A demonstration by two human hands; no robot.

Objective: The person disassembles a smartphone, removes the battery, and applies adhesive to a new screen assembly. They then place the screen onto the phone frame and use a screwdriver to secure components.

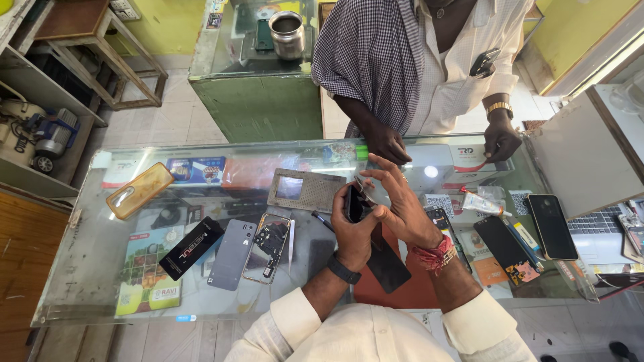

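My left hand point(352, 231) grips a dark phone point(353, 203) upright above the glass counter point(87, 255). My right hand point(402, 204) pinches a thin clear film point(365, 186) at the phone's top edge, fingers spread. A black screen panel point(389, 265) lies on the glass just below both hands. Across the counter stands another person, with both of that person's hands point(388, 142) resting on the far edge.
On the glass lie an opened phone with bare insides point(267, 247), a grey back cover point(230, 253), a black box point(191, 247), an amber case point(139, 190), a grey mat point(305, 190), a glue tube point(481, 203) and black phones point(551, 226) at right. A steel cup point(287, 33) stands behind.
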